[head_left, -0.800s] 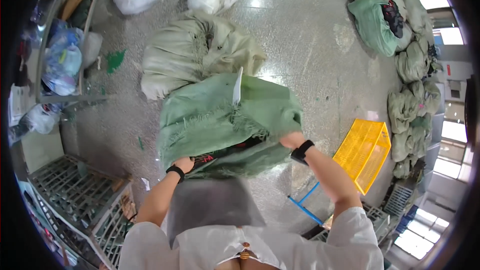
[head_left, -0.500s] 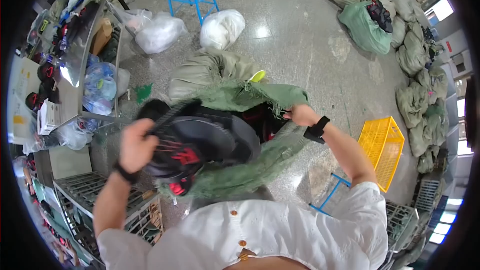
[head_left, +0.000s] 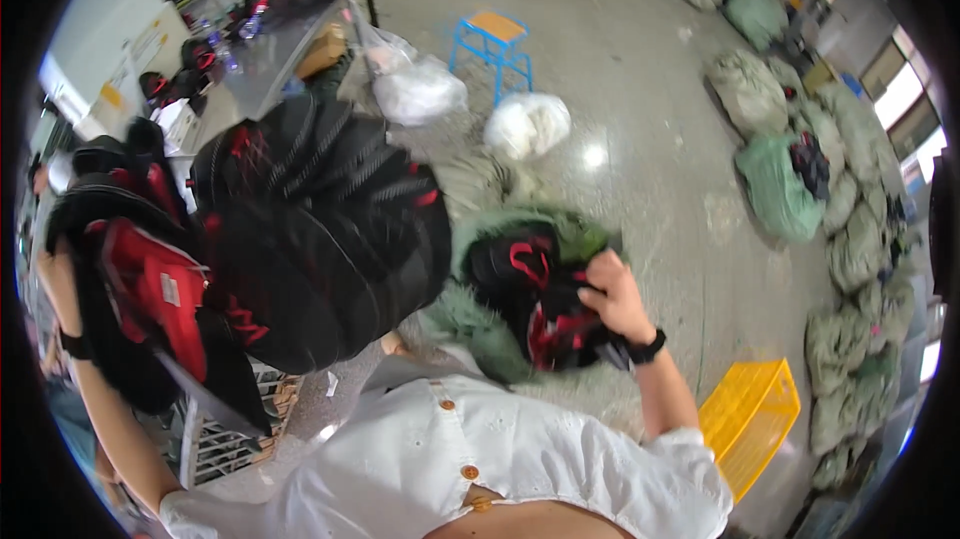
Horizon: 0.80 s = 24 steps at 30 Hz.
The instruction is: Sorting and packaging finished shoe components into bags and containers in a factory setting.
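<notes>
The person's left hand (head_left: 62, 269) was raised high at the left of the view, mostly hidden behind the black backpack (head_left: 320, 239) it carried; the bag with its red trim hung from that arm, lifted well above the floor, so the grip was evidently clenched on a strap or handle, though the fingers themselves could not be seen. Held up like that, the bag hung free of the green sack (head_left: 480, 324) and of the wire rack (head_left: 235, 429) near the person's left side.

The right hand (head_left: 615, 299), wearing a black wrist band (head_left: 645, 349), was down in the mouth of the green sack, fingers closed on another black and red bag (head_left: 535, 304) lying inside it. The sack sat on the floor just ahead of the person, its mouth spread wide, which left the contents reachable from above.

Farther off, a small blue stool (head_left: 492, 44) stood on the concrete floor (head_left: 650, 119), with white filled plastic bags (head_left: 525, 124) near it. Along the right ran a row of stuffed green and grey sacks (head_left: 780, 184). A yellow plastic crate (head_left: 750, 419) lay near the person's right elbow. A cluttered worktop (head_left: 270, 39) stood at the far left.
</notes>
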{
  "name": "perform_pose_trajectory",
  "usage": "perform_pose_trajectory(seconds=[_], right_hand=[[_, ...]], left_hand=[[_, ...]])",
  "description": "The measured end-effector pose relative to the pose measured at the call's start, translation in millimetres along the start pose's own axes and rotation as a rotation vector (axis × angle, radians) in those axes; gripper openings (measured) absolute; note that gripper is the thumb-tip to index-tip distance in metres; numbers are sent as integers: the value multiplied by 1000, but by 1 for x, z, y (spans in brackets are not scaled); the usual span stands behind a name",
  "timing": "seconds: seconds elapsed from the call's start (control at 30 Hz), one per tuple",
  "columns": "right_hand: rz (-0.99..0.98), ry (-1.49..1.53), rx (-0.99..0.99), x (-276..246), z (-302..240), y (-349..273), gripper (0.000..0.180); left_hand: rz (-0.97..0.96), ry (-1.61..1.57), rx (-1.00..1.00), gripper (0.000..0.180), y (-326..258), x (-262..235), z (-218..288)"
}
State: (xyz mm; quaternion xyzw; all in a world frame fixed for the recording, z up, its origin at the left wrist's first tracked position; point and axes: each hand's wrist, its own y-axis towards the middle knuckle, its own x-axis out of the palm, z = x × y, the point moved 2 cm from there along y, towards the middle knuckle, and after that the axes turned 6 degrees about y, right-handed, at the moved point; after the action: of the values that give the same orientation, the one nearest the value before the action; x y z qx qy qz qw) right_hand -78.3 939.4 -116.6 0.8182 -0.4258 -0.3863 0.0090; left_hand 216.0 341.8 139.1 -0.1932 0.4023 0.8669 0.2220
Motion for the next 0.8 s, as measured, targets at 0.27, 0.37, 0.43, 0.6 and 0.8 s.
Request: perform_pose_trajectory(seconds=[0.27, 0.37, 0.43, 0.6, 0.8], right_hand=[[94, 54, -143, -47, -132, 78, 25], [157, -93, -257, -43, -199, 143, 43], [68, -161, -246, -32, -243, 191, 44], [282, -56, -228, 13, -286, 291, 47], [184, 64, -332, 70, -273, 424, 37]], left_hand=[[-196, 353, 360, 14, -23, 136, -67], [-257, 392, 349, 12, -32, 155, -164], [-288, 389, 307, 11, -27, 162, -224], [-215, 315, 210, 8, 11, 126, -292], [21, 165, 273, 10, 96, 85, -299]])
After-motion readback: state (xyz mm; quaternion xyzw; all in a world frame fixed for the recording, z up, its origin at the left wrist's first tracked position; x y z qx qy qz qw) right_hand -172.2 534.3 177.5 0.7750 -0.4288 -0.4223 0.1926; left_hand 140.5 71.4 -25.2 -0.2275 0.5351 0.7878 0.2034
